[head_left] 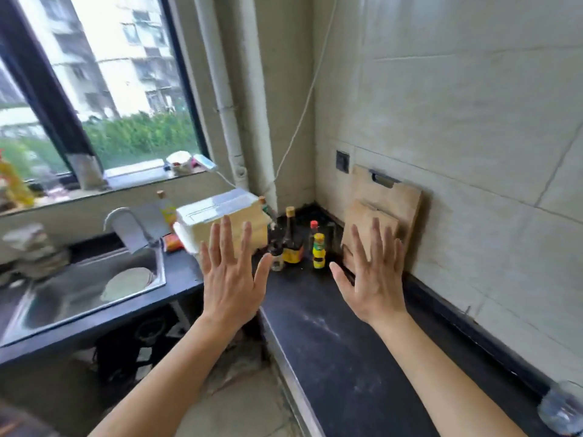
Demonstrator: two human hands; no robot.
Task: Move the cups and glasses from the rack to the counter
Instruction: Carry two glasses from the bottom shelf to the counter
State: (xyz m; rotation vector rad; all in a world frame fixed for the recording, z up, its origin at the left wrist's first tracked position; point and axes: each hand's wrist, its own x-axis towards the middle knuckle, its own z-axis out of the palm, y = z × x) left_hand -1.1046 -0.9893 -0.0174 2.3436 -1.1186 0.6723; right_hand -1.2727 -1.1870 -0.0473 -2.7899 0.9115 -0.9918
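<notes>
My left hand and my right hand are both raised in front of me, backs toward the camera, fingers spread, holding nothing. They hover above the black counter that runs along the tiled wall. A clear glass sits on that counter at the far lower right, partly cut off by the frame edge. No rack is in view.
Sauce bottles stand in the counter corner beside wooden cutting boards leaning on the wall. A white box sits left of them. A steel sink with a plate and tap lies at the left, dishes stacked beyond.
</notes>
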